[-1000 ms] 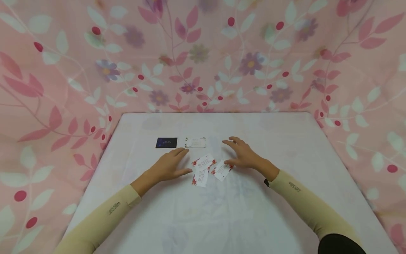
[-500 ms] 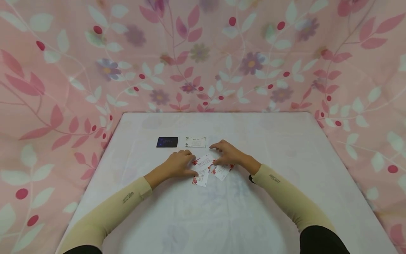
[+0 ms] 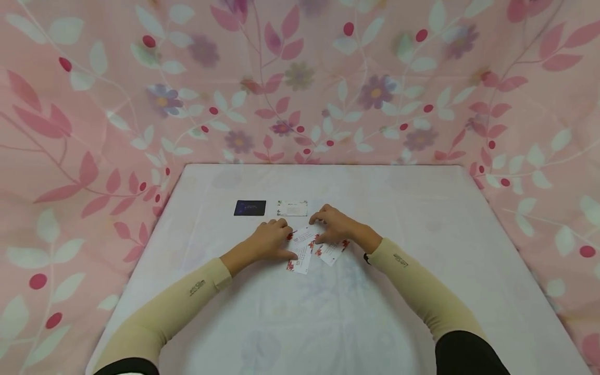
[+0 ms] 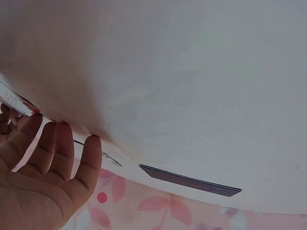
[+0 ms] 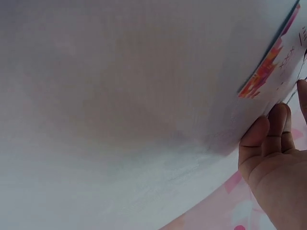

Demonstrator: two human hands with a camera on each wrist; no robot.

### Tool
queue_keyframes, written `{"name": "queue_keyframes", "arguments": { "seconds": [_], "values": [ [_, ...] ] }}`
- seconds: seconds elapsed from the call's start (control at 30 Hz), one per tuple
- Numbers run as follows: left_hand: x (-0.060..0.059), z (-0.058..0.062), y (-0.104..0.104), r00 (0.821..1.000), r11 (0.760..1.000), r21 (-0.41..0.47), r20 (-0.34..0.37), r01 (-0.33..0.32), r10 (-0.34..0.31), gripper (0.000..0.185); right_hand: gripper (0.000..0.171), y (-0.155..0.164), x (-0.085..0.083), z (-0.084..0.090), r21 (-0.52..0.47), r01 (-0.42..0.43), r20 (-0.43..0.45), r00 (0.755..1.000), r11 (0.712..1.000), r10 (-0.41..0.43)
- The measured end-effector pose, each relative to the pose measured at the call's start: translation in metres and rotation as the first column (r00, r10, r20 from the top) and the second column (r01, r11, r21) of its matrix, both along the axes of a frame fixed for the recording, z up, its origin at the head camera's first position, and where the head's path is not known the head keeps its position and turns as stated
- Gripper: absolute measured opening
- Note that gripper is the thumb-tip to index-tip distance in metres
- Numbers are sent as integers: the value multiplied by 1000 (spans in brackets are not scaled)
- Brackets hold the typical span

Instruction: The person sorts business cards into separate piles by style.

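Resting on the white tabletop (image 3: 375, 312), both hands press curled fingertips onto the fanned white paper cards with red flowers (image 3: 307, 249): left hand (image 3: 268, 241) beside right hand (image 3: 335, 227), neither lifting one.

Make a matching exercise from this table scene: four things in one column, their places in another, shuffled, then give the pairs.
Things:
1. dark card
2. pale card with a dark border
3. left hand
4. right hand

Places:
A. on the right side of the red-printed cards
B. farthest left, lying alone
C. on the left side of the red-printed cards
D. just right of the dark card

Pairs: 1-B, 2-D, 3-C, 4-A
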State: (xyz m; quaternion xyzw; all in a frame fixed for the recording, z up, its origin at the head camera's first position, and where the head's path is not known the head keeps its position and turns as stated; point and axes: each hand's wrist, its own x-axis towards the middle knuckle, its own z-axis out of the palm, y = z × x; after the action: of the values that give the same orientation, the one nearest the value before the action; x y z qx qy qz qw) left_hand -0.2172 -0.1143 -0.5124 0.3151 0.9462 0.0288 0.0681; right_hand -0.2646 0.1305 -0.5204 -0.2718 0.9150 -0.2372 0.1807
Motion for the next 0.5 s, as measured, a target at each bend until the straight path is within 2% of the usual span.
{"name": "queue_keyframes", "arguments": {
  "seconds": [0.23, 0.5],
  "values": [
    [-5, -1, 5, 999, 999, -27, 15, -35, 35, 62, 52, 0, 1, 1, -17, -9, -7, 1000, 1000, 9],
    [-11, -3, 6, 997, 998, -22, 52, -55, 56, 62, 55, 1, 3, 2, -21, -9, -15, 1000, 1000, 9]
  ]
}}
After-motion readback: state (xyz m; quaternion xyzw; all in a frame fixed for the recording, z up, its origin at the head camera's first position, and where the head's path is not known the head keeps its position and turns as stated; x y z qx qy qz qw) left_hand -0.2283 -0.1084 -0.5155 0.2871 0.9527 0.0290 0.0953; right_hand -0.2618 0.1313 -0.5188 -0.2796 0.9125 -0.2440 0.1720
